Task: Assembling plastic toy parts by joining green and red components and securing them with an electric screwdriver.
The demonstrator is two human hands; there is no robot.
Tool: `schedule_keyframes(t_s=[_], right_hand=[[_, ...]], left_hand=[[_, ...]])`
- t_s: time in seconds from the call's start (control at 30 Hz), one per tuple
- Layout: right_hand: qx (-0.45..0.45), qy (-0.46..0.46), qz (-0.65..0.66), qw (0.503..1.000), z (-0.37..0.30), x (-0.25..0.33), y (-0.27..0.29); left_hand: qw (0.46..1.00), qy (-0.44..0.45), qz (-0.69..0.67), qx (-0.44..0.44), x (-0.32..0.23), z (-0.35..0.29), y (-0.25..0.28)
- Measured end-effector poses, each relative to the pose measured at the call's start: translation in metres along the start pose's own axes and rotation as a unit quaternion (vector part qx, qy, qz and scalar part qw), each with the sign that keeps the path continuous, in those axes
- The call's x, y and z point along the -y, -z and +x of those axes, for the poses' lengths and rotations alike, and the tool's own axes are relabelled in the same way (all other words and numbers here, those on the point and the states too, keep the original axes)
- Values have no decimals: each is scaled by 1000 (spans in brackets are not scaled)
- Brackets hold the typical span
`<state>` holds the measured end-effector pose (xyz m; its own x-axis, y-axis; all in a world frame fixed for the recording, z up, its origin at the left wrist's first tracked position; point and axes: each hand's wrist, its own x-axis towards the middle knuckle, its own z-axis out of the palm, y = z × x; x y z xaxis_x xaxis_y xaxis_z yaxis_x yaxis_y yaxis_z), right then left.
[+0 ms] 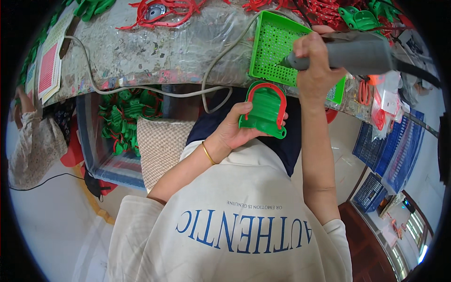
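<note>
My left hand (229,127) grips a curved green plastic part (262,113) just in front of the bench edge. A red U-shaped strip (283,101) lies around the part's rim. My right hand (315,70) is wrapped round a thick grey power screwdriver (359,52), with its cable running off to the right. The tool's narrow end points left, above a bright green perforated tray (268,44). Small metal pieces, probably screws, lie in the tray. The tool's tip is apart from the green part.
A worn workbench (178,56) carries a pale cable (141,88), red strips (183,19) and green parts (357,19). Below it, a blue-grey crate (117,176) holds green and red parts. Blue baskets (390,145) stand at right. Another person's sleeve (35,141) shows at far left.
</note>
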<state>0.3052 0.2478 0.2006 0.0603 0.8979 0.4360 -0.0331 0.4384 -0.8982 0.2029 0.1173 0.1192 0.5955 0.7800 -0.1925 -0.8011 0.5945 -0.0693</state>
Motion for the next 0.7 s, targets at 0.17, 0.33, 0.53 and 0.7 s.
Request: schedule_keyframes(t_s=[0.17, 0.33, 0.53, 0.7], right_hand=[[-15, -50, 96, 994, -4, 41, -4], [0, -94, 89, 992, -19, 48, -1], [-6, -99, 76, 992, -25, 47, -1], [-1, -101, 81, 992, -26, 47, -2]], left_hand=[[1000, 2, -6, -5, 1, -1, -2], [1000, 4, 6, -7, 1, -2, -4], [1000, 3, 9, -5, 3, -3, -4], [1000, 4, 12, 2, 3, -6, -9]])
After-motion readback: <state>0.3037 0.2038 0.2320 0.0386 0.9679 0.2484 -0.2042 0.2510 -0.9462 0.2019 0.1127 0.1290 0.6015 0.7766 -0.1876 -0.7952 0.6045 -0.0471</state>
